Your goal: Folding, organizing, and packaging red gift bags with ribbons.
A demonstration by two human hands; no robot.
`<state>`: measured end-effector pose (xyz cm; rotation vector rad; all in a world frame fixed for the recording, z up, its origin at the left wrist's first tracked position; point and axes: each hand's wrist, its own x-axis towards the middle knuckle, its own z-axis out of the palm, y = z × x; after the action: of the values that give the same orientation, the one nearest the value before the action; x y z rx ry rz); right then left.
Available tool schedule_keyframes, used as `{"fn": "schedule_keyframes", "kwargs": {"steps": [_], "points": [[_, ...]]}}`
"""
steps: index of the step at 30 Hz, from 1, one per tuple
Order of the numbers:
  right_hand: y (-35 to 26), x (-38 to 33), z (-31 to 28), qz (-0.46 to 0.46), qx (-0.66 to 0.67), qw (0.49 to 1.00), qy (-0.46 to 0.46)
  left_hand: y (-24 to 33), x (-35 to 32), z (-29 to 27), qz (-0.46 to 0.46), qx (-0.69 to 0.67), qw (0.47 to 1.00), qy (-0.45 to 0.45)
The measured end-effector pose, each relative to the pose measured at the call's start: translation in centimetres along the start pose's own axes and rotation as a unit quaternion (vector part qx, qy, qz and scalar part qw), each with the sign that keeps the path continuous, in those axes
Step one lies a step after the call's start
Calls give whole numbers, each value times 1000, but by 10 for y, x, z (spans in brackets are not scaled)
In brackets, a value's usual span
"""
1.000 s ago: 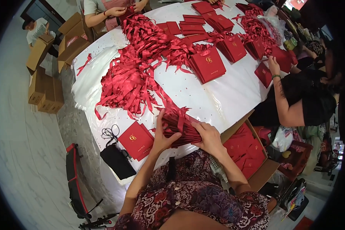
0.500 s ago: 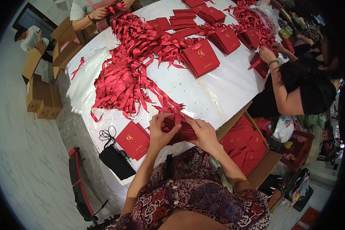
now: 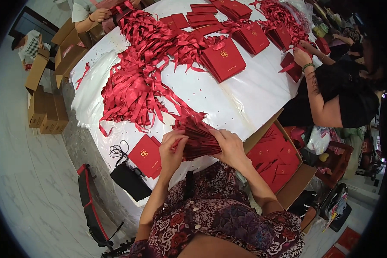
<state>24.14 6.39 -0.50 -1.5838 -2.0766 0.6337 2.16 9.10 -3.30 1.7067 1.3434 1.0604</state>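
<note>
Bundle of red paper gift bags (image 3: 201,141) fans out left of the open cardboard box (image 3: 302,184). On my feed, the right hand (image 3: 231,148), nearer that box, grips the bundle's edge; the left hand (image 3: 172,148), farther from it, curls its fingers beside the bundle, around what I cannot tell.

Behind the fanned red paper bundle (image 3: 198,139), leftward on the white counter (image 3: 221,103) — tangled red ribbon heap (image 3: 131,88); left, flat black pouch (image 3: 130,181); right, open brown cardboard box (image 3: 297,184).
</note>
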Motion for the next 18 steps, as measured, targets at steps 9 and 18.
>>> {"fn": "schedule_keyframes", "kwargs": {"steps": [9,18], "points": [[5,0,2,3,5,1000,-1,-20,-18,-6,-73,-96,983,141],[1,5,0,-5,-26,1000,-15,-36,-19,24,-207,-375,897,109]]}}
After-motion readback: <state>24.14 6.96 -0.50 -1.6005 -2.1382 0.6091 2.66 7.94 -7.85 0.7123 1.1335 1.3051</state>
